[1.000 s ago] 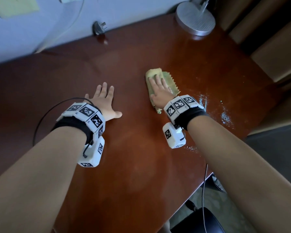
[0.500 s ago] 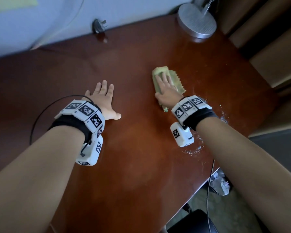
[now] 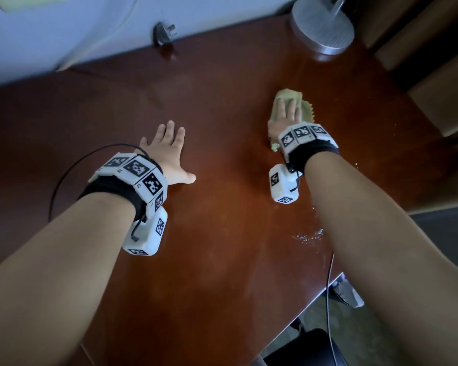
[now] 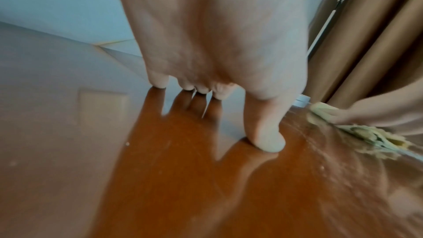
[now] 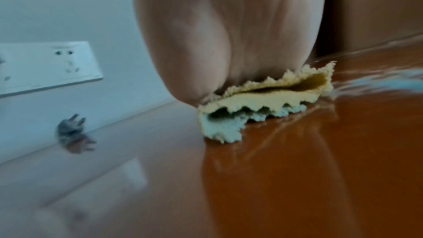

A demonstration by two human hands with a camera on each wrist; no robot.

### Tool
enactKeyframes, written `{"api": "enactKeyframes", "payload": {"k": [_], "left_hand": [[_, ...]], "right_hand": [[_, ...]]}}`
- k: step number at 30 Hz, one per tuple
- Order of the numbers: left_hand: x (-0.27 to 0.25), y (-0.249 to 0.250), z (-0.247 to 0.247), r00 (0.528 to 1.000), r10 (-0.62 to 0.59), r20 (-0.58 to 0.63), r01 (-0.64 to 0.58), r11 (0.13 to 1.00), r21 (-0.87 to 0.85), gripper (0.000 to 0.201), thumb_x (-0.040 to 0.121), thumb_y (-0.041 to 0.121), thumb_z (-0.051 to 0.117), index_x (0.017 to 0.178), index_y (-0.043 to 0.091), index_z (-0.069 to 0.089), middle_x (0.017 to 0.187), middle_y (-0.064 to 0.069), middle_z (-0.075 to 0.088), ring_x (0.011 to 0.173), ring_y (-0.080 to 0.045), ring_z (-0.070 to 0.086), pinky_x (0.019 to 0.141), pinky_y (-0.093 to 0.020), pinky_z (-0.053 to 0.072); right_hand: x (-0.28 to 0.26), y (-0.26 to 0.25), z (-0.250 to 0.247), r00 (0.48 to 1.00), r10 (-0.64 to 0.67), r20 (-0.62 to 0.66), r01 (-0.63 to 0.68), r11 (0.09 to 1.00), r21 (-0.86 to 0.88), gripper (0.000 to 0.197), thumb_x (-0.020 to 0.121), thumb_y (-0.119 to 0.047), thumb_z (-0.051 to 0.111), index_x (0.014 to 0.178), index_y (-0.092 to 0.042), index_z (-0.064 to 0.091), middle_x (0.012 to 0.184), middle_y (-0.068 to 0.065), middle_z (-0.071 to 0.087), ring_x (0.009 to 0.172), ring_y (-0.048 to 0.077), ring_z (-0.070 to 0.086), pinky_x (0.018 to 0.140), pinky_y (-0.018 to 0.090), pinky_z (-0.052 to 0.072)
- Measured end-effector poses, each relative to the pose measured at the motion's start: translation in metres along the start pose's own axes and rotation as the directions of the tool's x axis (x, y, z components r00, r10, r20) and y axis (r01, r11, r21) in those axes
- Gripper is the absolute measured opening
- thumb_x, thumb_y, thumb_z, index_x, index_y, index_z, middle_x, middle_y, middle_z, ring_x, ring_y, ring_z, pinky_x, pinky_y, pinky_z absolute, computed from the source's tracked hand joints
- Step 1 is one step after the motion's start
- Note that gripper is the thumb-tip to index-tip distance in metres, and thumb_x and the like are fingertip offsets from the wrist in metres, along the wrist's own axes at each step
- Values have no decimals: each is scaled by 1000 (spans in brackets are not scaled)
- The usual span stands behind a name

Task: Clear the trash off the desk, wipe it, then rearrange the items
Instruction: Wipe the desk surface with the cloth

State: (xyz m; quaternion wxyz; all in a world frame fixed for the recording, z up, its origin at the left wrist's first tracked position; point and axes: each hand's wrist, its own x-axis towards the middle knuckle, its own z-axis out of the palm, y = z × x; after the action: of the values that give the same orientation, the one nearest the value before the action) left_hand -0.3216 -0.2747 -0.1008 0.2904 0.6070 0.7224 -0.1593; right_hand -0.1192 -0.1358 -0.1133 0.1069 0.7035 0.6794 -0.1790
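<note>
A folded yellow-green cloth [image 3: 306,110] [image 5: 263,97] [image 4: 366,133] lies on the glossy reddish-brown desk [image 3: 222,260] right of its middle. My right hand [image 3: 287,114] presses flat on the cloth with straight fingers, so most of the cloth is hidden under the palm. My left hand [image 3: 167,151] [image 4: 217,86] rests flat on the bare desk to the left, fingers spread, holding nothing. Wet streaks and droplets [image 3: 308,236] shine near the desk's right front edge.
A round silver lamp base [image 3: 323,25] stands at the far right corner. A dark plug [image 3: 164,34] [image 5: 71,128] lies at the back edge against the wall, below a white socket plate [image 5: 45,66]. Brown curtains [image 3: 434,62] hang right. A thin cable [image 3: 328,299] drops off the front edge.
My right hand has slid the cloth to the right and farther back across the desk. The left hand has stayed flat in the same spot.
</note>
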Motion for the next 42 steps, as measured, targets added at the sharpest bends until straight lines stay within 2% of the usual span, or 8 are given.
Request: {"api": "enactKeyframes", "payload": {"k": [5,8,12,15,17,22,30,42], "left_hand": [[0,1,0,1000,-2,3,2,1000,4,101,87,52,55,149,17,-17,156,-4,-26,145,-20,-18,118,-46,3],[-2,2,-1,1000,-2,12,2,1000,3,101,88,52,55,149,17,-17,155,-4,-26,145,-20,-19,118,-46,3],[-2,2,-1,1000,-5,16,5,1000,1,101,88,51,55,149,16,-18,155,-4,-27,144,-20,-19,118,-46,2],[-2,2,-1,1000,-4,13,4,1000,0,101,88,51,55,149,16,-18,155,-4,-27,144,-20,-19,118,-46,2],[-1,1,-1,1000,-6,14,6,1000,2,101,88,51,55,149,16,-18,155,-5,-27,144,-20,-19,118,-47,2],[-6,2,-3,1000,-9,-5,9,999,-31,101,87,50,57,150,18,-15,156,-3,-25,145,-19,-18,118,-45,2],[8,35,-24,997,-49,-64,44,997,-65,90,89,59,46,152,17,-3,158,-5,-16,146,-20,-11,118,-47,6],[43,66,-23,999,19,-41,-23,995,-95,99,86,65,46,151,17,-10,158,-4,-19,146,-22,-13,116,-52,6]], "right_hand": [[-9,65,-8,984,177,26,-178,984,21,62,101,-26,31,151,-20,-5,158,8,-15,145,27,-10,116,41,-1],[-18,76,-9,984,178,30,-179,983,38,54,102,-19,28,150,-21,4,158,9,-12,145,29,-11,116,41,-1],[-15,76,-10,991,136,-8,-130,962,241,59,100,-16,28,151,-17,-2,158,8,-11,146,26,-8,118,43,2],[-21,76,-12,999,4,38,-18,929,371,68,95,-4,36,152,-18,1,159,4,-4,141,23,20,114,38,26],[-24,75,-12,996,-81,38,62,929,366,71,93,-7,41,151,-24,6,159,-1,-3,139,20,25,105,33,35],[-21,75,-12,980,-189,63,191,981,-26,67,97,-37,42,151,-28,4,159,2,-8,146,25,-7,116,46,8],[-17,79,-7,977,-185,111,196,975,-103,64,99,-46,31,150,-31,-5,158,4,-15,145,30,-8,116,47,4],[-1,76,-14,967,-220,125,243,944,-222,64,99,-49,23,150,-27,-8,158,6,-15,145,24,-12,116,47,-1]]}}
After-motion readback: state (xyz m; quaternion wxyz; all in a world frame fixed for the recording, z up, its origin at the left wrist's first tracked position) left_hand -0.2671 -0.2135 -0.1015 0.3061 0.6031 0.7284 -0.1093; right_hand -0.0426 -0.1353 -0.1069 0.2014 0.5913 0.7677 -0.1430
